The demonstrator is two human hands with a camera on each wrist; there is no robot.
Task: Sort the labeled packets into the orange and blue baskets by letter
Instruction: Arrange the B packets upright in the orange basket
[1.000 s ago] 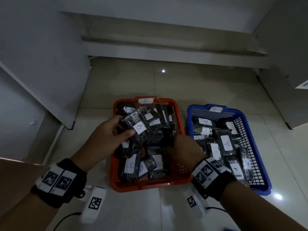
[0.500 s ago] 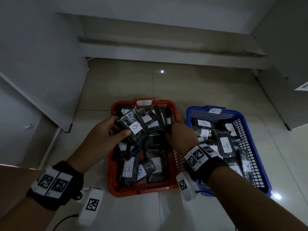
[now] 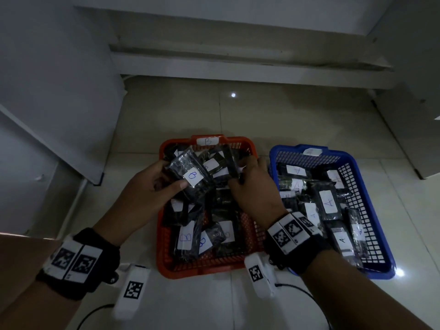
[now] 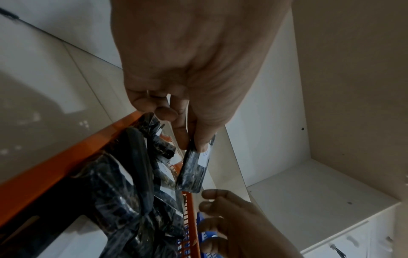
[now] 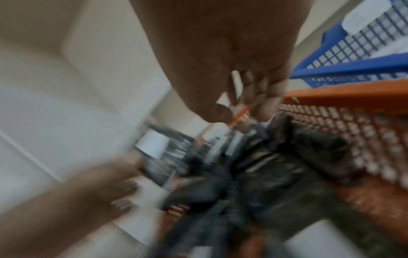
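— What's in your hands?
— My left hand [image 3: 145, 186] pinches a packet marked B [image 3: 190, 173], thumb on top, above the orange basket [image 3: 207, 270].
— And the right?
— My right hand [image 3: 256, 186] has its fingers curled down among the basket's far packets; whether they grip one, I can't tell. The blue basket [image 3: 371, 186], just beside, holds A packets.

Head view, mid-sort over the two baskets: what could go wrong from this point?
1. The left hand pinches the B packet by one edge only, so it might slip.
2. The right hand digs into the crowded orange basket; overlapping packets could hide labels and cause a misread.
3. The blue basket sits close beside, so a careless drop could land there.
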